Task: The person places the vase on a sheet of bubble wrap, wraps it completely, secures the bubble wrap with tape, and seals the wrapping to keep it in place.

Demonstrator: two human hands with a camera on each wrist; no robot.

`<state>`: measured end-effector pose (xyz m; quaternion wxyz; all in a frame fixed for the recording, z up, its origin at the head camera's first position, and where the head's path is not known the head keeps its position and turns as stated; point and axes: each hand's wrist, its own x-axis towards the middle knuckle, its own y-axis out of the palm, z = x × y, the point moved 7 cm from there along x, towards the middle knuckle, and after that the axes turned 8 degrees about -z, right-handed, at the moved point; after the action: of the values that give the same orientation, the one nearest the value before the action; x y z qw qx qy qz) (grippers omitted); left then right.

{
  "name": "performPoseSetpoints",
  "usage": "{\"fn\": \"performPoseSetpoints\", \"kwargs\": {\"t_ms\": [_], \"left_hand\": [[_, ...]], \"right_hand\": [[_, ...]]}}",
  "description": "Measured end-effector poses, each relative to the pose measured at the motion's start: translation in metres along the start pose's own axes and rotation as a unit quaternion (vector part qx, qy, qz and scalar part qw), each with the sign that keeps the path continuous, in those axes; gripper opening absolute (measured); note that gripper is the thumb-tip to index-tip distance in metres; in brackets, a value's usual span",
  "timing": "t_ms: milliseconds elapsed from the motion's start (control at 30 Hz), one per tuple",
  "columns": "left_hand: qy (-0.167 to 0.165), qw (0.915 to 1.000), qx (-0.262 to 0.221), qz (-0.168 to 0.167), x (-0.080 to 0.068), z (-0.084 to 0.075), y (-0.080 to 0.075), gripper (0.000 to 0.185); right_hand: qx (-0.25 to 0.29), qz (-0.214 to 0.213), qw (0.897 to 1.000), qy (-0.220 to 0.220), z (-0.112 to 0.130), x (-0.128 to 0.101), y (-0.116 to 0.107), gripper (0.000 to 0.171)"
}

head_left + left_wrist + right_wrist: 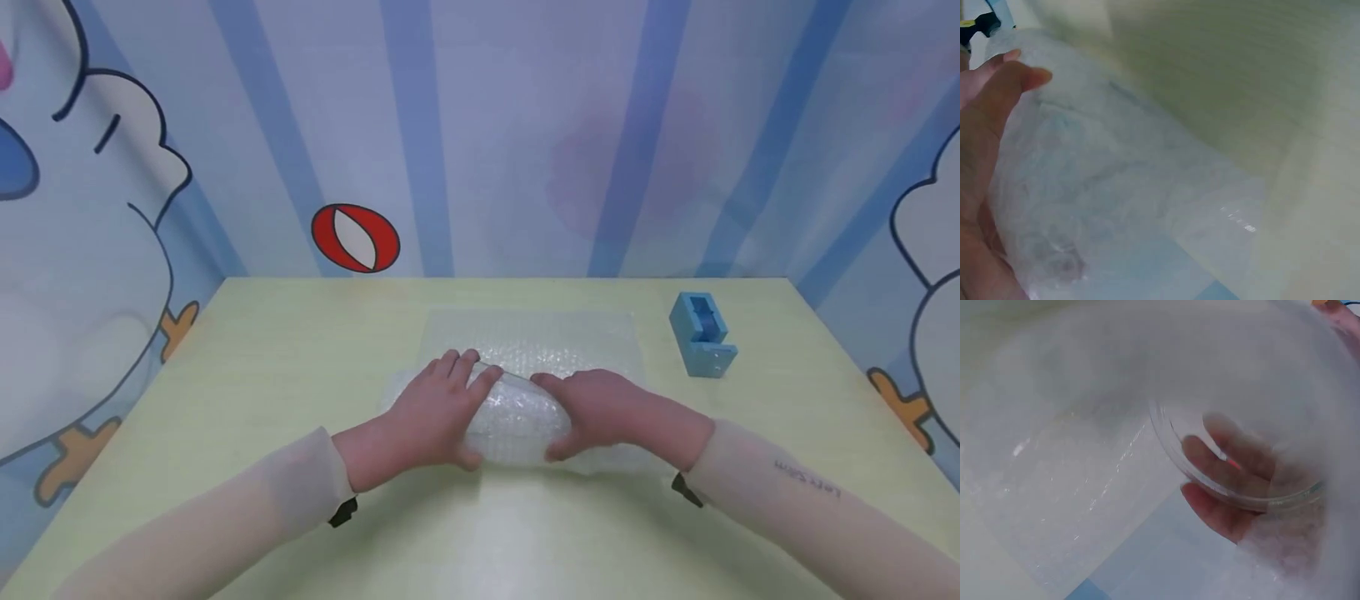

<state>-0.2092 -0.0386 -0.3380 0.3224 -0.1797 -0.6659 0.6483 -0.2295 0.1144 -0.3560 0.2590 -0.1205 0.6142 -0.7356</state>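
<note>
On the bench (247, 367), a sheet of bubble wrap (534, 337) lies flat toward the far edge, its near part already rolled round a clear glass vessel (1235, 481), so by my reckoning the wrapping is partly done with the flat stretch left. The bundle (517, 421) sits mid-bench between both grips: left hand (431, 412) and right hand (600, 412) curl round its ends. A blue tape dispenser (701, 333) waits untouched near the far right corner.
</note>
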Motion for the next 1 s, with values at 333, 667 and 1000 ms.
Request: {"fn": "performPoseSetpoints", "kwargs": {"t_ms": [333, 667, 1000], "left_hand": [[-0.011, 0.9984, -0.050, 0.026, 0.000, 0.006, -0.001, 0.096], [-0.023, 0.9941, -0.097, 0.041, 0.007, 0.016, 0.001, 0.100], [-0.019, 0.9901, -0.107, 0.088, 0.017, 0.020, 0.002, 0.096]], "right_hand": [[0.035, 0.042, 0.998, -0.018, -0.008, 0.011, 0.000, 0.091], [0.026, -0.065, 0.997, -0.032, -0.008, 0.000, -0.020, 0.098], [-0.107, -0.141, 0.983, -0.053, 0.013, -0.033, -0.009, 0.109]]}}
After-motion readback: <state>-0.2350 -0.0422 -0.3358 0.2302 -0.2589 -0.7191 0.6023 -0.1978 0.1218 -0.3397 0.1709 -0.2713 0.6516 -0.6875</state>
